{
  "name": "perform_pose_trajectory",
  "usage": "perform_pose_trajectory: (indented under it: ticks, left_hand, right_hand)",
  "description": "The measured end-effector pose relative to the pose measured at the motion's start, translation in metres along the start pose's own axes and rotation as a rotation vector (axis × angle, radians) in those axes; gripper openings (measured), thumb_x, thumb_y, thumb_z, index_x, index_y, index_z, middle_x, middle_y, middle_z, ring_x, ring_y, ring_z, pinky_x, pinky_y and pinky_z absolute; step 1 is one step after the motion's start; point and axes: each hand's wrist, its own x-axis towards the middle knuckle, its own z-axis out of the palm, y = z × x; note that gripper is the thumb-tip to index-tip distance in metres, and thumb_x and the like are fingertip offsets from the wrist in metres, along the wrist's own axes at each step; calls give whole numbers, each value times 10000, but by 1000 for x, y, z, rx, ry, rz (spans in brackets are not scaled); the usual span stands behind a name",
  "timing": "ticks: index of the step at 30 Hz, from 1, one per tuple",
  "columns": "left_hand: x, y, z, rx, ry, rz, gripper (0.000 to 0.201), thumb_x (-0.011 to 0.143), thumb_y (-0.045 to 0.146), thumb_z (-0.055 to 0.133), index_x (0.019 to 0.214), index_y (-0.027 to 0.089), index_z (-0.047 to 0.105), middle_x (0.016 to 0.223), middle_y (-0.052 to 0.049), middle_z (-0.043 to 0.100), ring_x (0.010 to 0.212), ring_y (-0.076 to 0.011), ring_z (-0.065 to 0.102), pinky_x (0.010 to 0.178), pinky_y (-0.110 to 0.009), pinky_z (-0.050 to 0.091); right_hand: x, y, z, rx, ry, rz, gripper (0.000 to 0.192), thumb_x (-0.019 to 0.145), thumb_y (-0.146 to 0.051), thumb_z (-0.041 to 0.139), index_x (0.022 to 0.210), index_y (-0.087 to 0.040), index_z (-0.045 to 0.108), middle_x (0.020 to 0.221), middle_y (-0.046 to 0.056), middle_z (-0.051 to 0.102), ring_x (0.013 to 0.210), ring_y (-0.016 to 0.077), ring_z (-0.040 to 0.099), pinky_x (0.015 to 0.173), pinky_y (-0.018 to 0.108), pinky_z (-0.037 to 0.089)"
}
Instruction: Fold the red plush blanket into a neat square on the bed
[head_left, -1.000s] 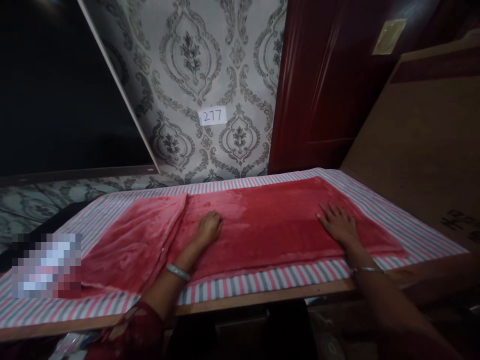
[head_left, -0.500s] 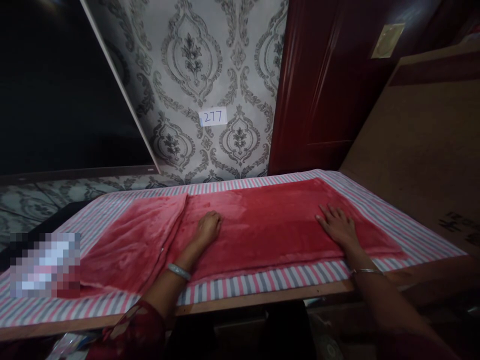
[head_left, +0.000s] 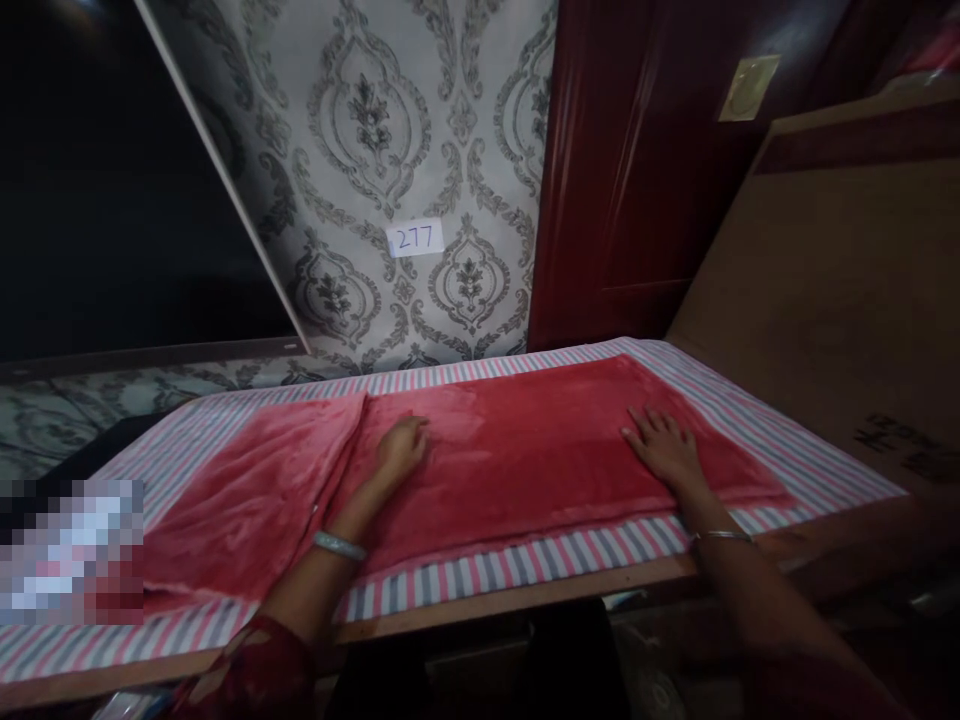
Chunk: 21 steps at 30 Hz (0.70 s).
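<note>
A red plush cloth [head_left: 525, 450] lies spread over a table covered with a pink, white and grey striped sheet [head_left: 787, 440]. Its left part [head_left: 247, 490] is a separate layer that meets the folded right part along a seam. My left hand [head_left: 401, 447] rests palm down near that seam, fingers loosely curled. My right hand [head_left: 664, 447] lies flat on the cloth's right portion with fingers spread. Both wrists carry a metal bangle.
A patterned grey wall with a small paper label reading 277 [head_left: 415, 238] stands behind the table. A dark red door [head_left: 637, 170] is at the back right, a brown board [head_left: 840, 270] at the right, a dark panel [head_left: 112, 180] at the left.
The view has shifted slightly, so everything sits a little to the left. Both hands stay pressed on the cloth in about the same places.
</note>
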Motion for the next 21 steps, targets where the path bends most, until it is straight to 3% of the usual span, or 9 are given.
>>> perform_pose_trajectory:
  ticks: [4,8,12,17,21]
  left_hand:
    - [-1,20,14,32,-24,210,559,917,357,504,1422,118,512,1512,-173,490,1429,-286,418,1178,-481,329]
    - [-2,40,34,144,-146,249,588,941,411,458,1477,169,473,1568,-163,407,1470,-333,345,1173,-571,290]
    - [-2,42,44,229,-139,264,589,953,411,419,1480,156,475,1566,-157,406,1462,-336,358,1177,-554,282]
    - [1,38,47,254,-106,271,591,941,419,421,1474,172,489,1551,-150,431,1452,-331,378,1161,-558,309]
    - [2,39,49,271,-105,270,598,936,423,415,1476,175,487,1553,-144,432,1448,-326,386,1163,-554,308]
  right_hand:
    - [-4,-10,-14,-5,-25,20,571,1014,-486,281,1533,-272,383,1624,86,324,1481,315,279,1139,570,293]
    - [-3,-16,-26,56,-48,29,572,1018,-490,326,1544,-267,364,1640,86,285,1501,312,230,1171,563,226]
    - [2,-14,-32,185,-34,24,561,1002,-485,404,1522,-274,405,1630,77,311,1498,311,243,1178,566,197]
    - [7,12,-48,220,88,127,486,990,-343,417,1447,-212,516,1512,94,501,1408,232,411,1155,403,304]
    - [0,48,-61,217,142,357,528,970,-278,396,1468,-124,477,1412,176,579,1317,290,512,1082,422,387]
